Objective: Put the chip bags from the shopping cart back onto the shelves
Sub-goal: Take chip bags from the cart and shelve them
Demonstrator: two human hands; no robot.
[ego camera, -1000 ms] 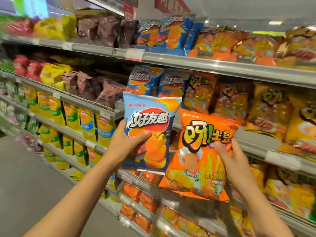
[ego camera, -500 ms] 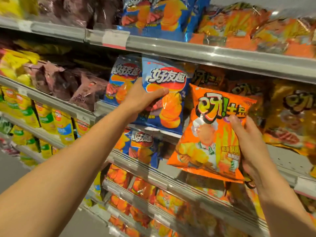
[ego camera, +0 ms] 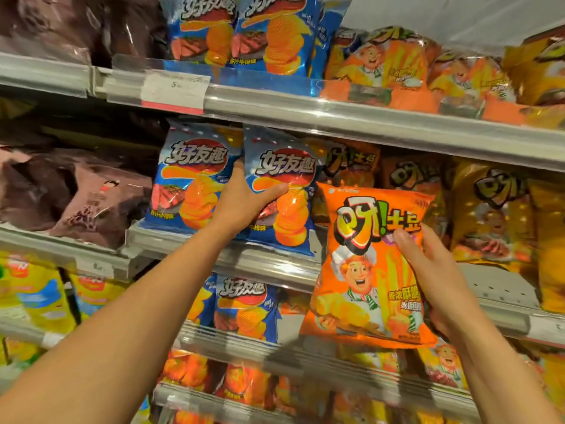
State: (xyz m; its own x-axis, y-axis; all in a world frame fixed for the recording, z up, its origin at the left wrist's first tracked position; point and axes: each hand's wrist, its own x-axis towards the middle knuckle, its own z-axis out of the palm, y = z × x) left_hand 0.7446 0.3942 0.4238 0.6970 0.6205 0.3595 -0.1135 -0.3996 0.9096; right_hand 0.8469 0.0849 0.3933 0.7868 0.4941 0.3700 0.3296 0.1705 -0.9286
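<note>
My left hand (ego camera: 244,198) grips a blue chip bag (ego camera: 282,191) by its left side, thumb across the front. That bag stands upright on the middle shelf (ego camera: 269,264), right beside a matching blue bag (ego camera: 191,179). My right hand (ego camera: 428,264) holds an orange chip bag (ego camera: 363,267) with a chef picture, thumb on its front, out in front of the shelf edge and below the orange bags (ego camera: 351,166) standing behind it. No shopping cart is in view.
The upper shelf rail (ego camera: 336,114) with a price tag (ego camera: 174,91) runs just above the blue bags. Brown bags (ego camera: 91,200) fill the left, yellow-brown bags (ego camera: 495,209) the right. More blue and orange bags sit on lower shelves (ego camera: 305,359). A bare stretch of shelf (ego camera: 501,292) shows at right.
My left hand has carried the blue bag up and forward onto the middle shelf beside the matching bag. The right hand with the orange bag has drawn closer to the shelves.
</note>
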